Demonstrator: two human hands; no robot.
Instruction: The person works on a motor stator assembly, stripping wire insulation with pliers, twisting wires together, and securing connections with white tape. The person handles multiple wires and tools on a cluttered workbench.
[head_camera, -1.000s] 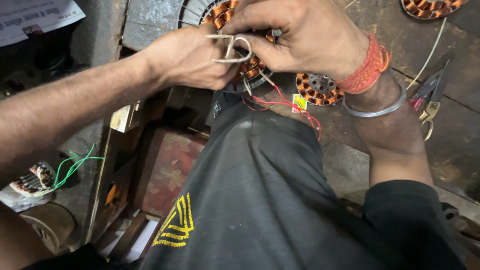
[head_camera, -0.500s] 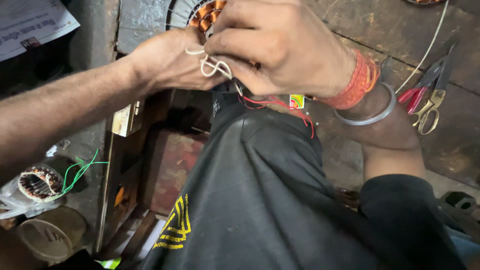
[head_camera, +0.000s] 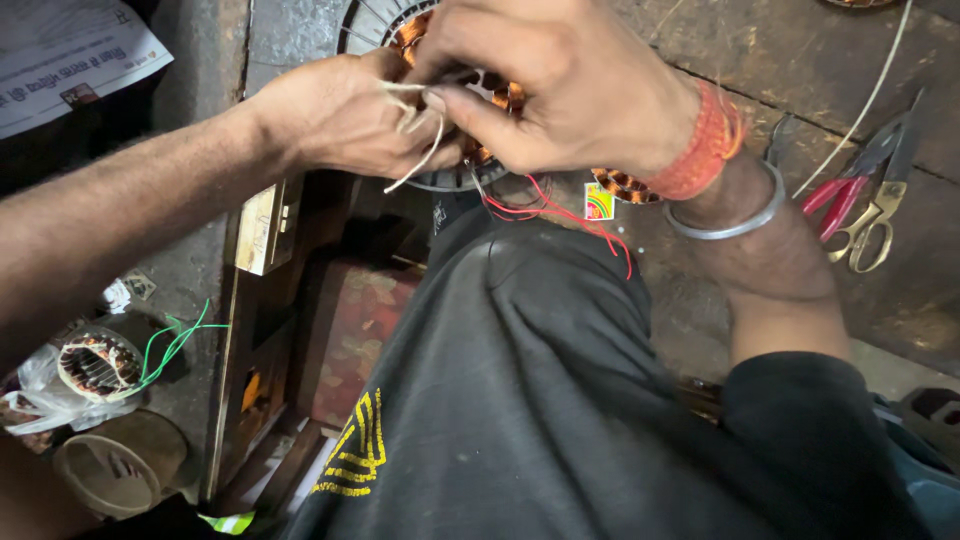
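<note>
Looking down from my head cam: I'm holding a motor stator (head_camera: 480, 110) with copper windings against the edge of the stone workbench (head_camera: 820, 60), right above my knee in the dark trousers (head_camera: 520, 380). My left hand (head_camera: 335, 115) is curling around the stator's left side, fingers closed on it and on a piece of off-white lacing string (head_camera: 420, 150). My right hand (head_camera: 560, 85) is coming over the top, thumb and forefinger pinching together on that same string, with a loose end dangling just below my knuckles. Thin red lead wires (head_camera: 560, 215) are trailing from the stator down onto my knee. Scissors (head_camera: 880, 215) and red-handled pliers (head_camera: 840, 185) are lying near my right wrist. Another small stator with green wires (head_camera: 100, 365) is sitting well apart, down left.
</note>
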